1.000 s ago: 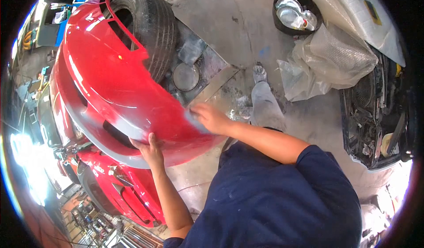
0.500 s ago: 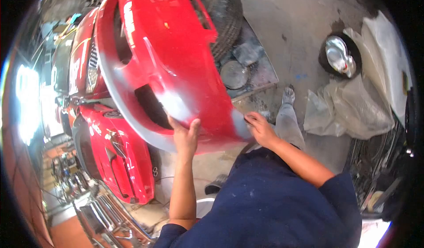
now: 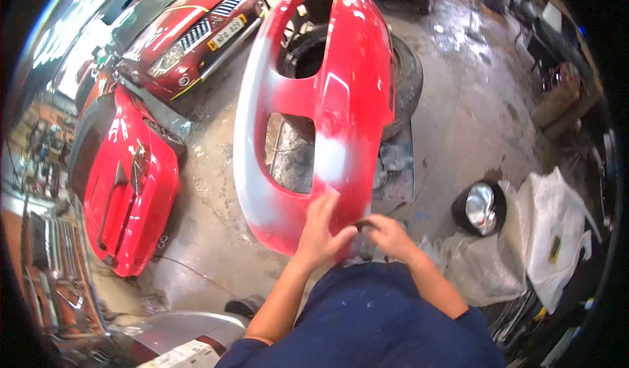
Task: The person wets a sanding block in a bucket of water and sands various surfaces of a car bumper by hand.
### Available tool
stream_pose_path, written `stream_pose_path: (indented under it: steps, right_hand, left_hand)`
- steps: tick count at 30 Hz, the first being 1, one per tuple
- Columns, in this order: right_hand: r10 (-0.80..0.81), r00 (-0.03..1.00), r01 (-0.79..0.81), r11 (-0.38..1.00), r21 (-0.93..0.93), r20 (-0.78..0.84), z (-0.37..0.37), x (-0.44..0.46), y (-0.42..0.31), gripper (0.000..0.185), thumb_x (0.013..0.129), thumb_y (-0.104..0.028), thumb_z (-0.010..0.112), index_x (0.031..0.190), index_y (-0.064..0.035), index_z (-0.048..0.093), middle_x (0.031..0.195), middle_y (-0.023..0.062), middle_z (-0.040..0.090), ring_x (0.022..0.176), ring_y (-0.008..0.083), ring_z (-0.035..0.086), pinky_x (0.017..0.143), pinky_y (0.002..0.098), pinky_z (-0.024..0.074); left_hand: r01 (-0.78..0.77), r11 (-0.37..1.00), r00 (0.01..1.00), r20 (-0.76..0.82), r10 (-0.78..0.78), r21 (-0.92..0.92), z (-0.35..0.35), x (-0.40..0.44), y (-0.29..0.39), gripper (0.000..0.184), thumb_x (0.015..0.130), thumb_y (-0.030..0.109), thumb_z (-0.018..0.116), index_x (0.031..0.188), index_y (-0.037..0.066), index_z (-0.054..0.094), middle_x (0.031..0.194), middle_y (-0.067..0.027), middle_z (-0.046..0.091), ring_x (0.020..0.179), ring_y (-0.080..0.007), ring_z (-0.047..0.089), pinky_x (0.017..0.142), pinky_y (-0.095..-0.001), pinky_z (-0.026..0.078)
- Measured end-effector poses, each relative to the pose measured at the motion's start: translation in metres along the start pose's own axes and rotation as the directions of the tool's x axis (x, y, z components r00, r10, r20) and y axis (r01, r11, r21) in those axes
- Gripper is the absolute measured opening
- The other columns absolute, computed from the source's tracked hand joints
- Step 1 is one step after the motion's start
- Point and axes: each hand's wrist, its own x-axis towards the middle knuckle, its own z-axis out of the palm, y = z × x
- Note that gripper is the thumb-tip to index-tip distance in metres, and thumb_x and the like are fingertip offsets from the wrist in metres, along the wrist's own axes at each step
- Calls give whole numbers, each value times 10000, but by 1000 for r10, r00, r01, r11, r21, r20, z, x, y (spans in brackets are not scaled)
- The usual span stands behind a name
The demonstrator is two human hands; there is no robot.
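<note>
Presently | red bumper (image 3: 357,96) over tyre (image 3: 409,83); mostly red, grey patches (image 3: 331,161) left, apparently unfinished | tyre's near side: left hand (image 3: 318,235) spread, contact unclear; right hand (image 3: 391,238) pinching small dark piece (image 3: 362,225)

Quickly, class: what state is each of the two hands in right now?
Left hand: open, over the car bumper.
Right hand: closed on a small dark piece, identity unclear.

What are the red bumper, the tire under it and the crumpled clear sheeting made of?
Red bumper: likely molded plastic, judging by thin curved edges; glossy paint, duller grey patches.
Tire: rubber; dull, dark, thick rounded sidewall.
Sheeting: probably plastic film; translucent, wrinkled, softly shiny.
</note>
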Motion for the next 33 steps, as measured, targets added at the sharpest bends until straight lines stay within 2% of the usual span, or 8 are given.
stream_pose_path:
  steps: [3,6,10,14,20,25,29,33]
  right_hand:
    - [130,953,-40,949,-312,274,10,1,-30,300,965,-97,561,1242,-20,647,1136,215,700,1052,316,689,925,404,523]
    - [175,901,-33,940,-339,398,24,4,-46,291,980,-127,574,1247,-19,619,1117,205,706,1019,300,698,900,410,530]
    - [-42,883,219,918,-331,468,28,22,-58,350,992,-173,640,1308,-27,604,1018,82,698,906,135,654,821,316,530]
    - [-203,942,292,889,-353,269,-11,87,-80,390,955,-123,687,1314,-1,594,1160,132,685,1048,201,655,928,335,521]
    - [-650,753,524,502,-688,98,-70,246,-135,477,970,-253,672,1355,6,563,1357,246,587,1294,385,552,1101,451,428]
    - [-800,580,362,84,-928,154,-78,347,-130,557,996,-425,597,1369,-11,582,1423,221,567,1455,347,419,1237,528,235]
    - [-524,804,375,81,-923,281,-78,343,-142,466,967,-445,584,1032,-13,746,1288,158,658,1457,323,421,1248,567,189]
    - [-508,798,398,44,-916,323,-81,351,-141,378,927,-387,612,895,-35,747,1161,148,698,1372,310,504,1243,560,222]
  left_hand:
    - [237,923,933,334,-129,-304,-19,-15,4,782,924,340,762,1536,3,412,1490,-211,517,1412,-304,470,1176,-412,367]
    - [498,751,757,639,-133,-434,-30,-30,1,778,965,357,714,1569,7,369,1524,-204,489,1434,-281,443,1177,-404,363]
    - [395,696,910,358,-209,-600,-8,-49,-9,605,1094,309,496,1589,8,324,1501,-181,513,1404,-235,470,1181,-358,357]
    - [209,451,916,12,-401,-868,-25,-12,-34,530,1120,217,410,1580,-28,312,1570,-178,451,1505,-257,346,1240,-373,261]
    - [70,991,785,-620,16,114,-57,179,-96,566,1078,219,471,1530,-93,332,1564,-320,373,1479,-438,347,1233,-495,283]
    - [131,909,903,-427,55,396,-20,224,-142,586,1065,241,476,1499,-131,350,1576,-354,325,1498,-445,312,1245,-501,262]
    - [84,855,906,-396,148,512,-21,217,-144,616,1069,284,469,1492,-147,349,1578,-345,333,1511,-433,294,1256,-485,242]
    - [54,879,918,-369,143,474,-52,282,-158,658,1076,330,471,1517,-136,323,1604,-317,312,1533,-420,251,1265,-466,213]
